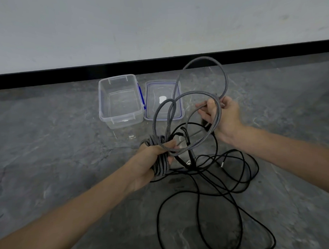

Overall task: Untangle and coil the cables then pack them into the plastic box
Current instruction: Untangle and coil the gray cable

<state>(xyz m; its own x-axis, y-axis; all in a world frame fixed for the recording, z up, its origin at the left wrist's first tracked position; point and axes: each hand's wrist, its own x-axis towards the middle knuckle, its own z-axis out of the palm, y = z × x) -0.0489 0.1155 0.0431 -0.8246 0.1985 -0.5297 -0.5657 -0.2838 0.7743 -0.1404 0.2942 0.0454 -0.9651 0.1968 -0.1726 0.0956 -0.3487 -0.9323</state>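
- Cables first: a grey braided cable (161,169) is up in both hands, and a thin black cable (158,221) sprawls in loose loops on the grey marbled floor (67,146) below us.
- Our left hand (152,162) is clenched round a bundle of wound grey turns. We judge that grip pins the coil so it cannot spring open.
- Our right hand (225,118) pinches the free grey run, raised and held out to the side. That leaves room to swing the next loop across.
- Look at that grey one: a woven sheath, stiff enough to stand in big open arcs in the air, one crossing the other.
- Black strands rise among the grey loops near the left hand, so we reckon the two are not fully parted, and a snag looks likely there.
- Beyond the hands, the clear plastic box (120,118) sits open on the floor with nothing packed in it. Its clear lid with a blue seal (163,109) lies just beside it on the right, ready, we'd say, for the coils to drop straight in.
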